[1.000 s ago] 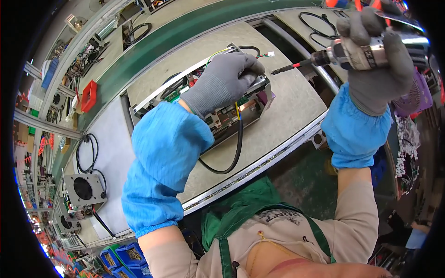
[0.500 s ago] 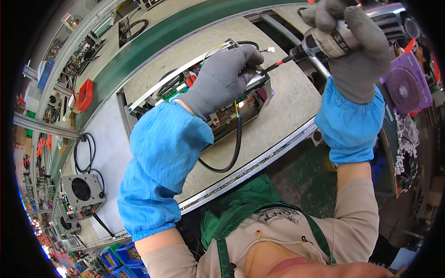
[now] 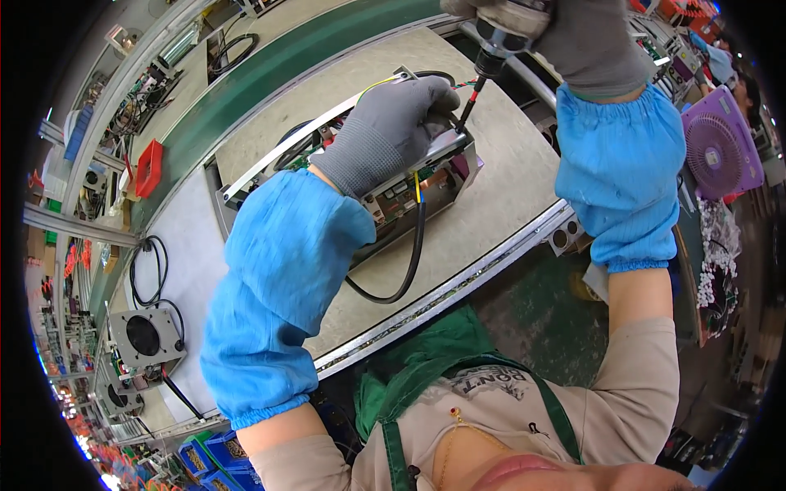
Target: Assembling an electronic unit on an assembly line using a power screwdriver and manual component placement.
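Observation:
An open metal chassis with circuit boards inside lies at an angle on the workbench. My left hand, in a grey glove, is closed over its right end, fingers curled at the metal edge. In my gloved right hand is a power screwdriver, partly cut off by the top of the view. Its red-banded bit slants down, the tip at the chassis end beside my left fingers. Whether a screw sits under the tip is hidden. A black cable loops out of the chassis toward me.
The bench's metal front rail runs between me and the chassis. At left stand a grey box with a round fan and a red tray. Blue bins sit at lower left. A purple fan stands at right.
My right hand has moved up and left, tilting the screwdriver from nearly level to steep. The bit tip stays at the chassis end. My left hand has barely shifted.

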A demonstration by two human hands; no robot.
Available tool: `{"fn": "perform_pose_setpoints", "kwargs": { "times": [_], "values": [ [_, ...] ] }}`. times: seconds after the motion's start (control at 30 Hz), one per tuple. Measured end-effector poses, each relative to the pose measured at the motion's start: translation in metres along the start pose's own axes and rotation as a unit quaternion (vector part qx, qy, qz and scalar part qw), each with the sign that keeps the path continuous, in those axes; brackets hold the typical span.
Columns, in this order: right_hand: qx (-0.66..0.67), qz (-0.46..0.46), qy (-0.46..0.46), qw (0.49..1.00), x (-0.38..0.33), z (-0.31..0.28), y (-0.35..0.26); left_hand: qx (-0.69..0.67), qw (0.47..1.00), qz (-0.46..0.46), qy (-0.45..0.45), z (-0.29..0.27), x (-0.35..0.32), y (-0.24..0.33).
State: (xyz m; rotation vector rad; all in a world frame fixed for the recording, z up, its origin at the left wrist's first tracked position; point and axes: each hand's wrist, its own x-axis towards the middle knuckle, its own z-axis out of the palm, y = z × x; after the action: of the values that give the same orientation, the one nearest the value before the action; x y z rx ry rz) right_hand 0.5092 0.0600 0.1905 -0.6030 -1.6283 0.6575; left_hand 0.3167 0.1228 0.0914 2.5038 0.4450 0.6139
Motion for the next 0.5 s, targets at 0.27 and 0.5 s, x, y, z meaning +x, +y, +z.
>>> {"fn": "perform_pose_setpoints", "kwargs": {
  "times": [0.27, 0.5],
  "values": [
    [0.141, 0.097, -0.089, 0.981, 0.005, 0.019, -0.037, -0.127, 0.992, 0.005, -0.001, 0.003, 0.001, 0.006],
    [-0.311, -0.144, -0.068, 0.937, -0.003, 0.023, -0.031, -0.066, 0.998, 0.003, 0.014, 0.001, -0.002, 0.002]
  ]
}}
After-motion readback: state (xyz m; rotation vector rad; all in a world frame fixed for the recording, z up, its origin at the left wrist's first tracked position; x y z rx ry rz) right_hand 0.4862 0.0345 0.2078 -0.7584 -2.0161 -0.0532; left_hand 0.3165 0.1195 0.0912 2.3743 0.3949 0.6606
